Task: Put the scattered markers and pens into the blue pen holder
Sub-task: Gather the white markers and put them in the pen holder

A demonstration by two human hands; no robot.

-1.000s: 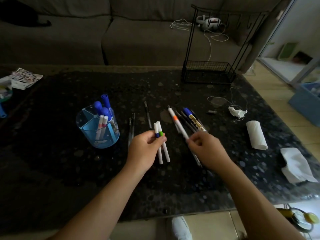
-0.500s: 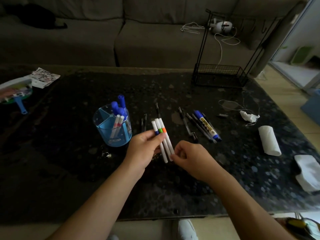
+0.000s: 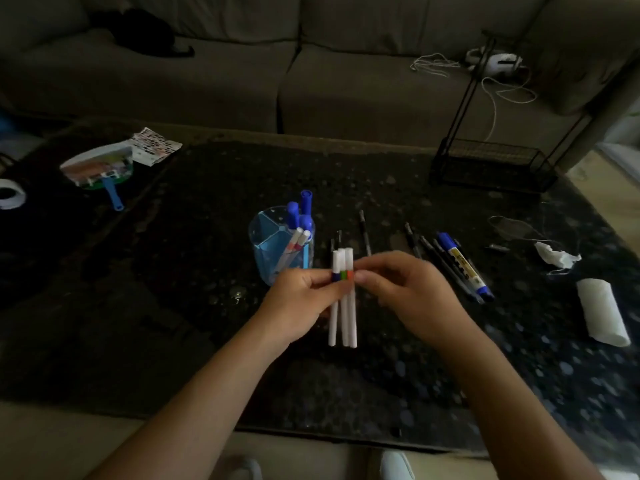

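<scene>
My left hand (image 3: 299, 306) holds three white markers (image 3: 343, 317) upright in a bundle, with blue, green and orange bands. My right hand (image 3: 405, 292) pinches the same bundle from the right at the coloured bands. The blue pen holder (image 3: 273, 251) stands just left of and behind the hands, with several blue-capped and white markers in it. On the dark table lie black pens (image 3: 363, 233) behind the bundle, more dark pens (image 3: 436, 258) and a blue-capped marker (image 3: 464, 265) to the right.
A rolled white tissue (image 3: 602, 313) and a crumpled one (image 3: 554, 256) with a thin cord lie at right. A black wire rack (image 3: 491, 164) stands at the back right. A hand fan (image 3: 100, 168), a paper (image 3: 156, 147) and a tape roll (image 3: 10, 199) lie at left. A sofa is behind.
My right hand picked the orange-banded marker off the table and brought it to the two in my left hand. Both hands now meet on the bundle. The view shifted right.
</scene>
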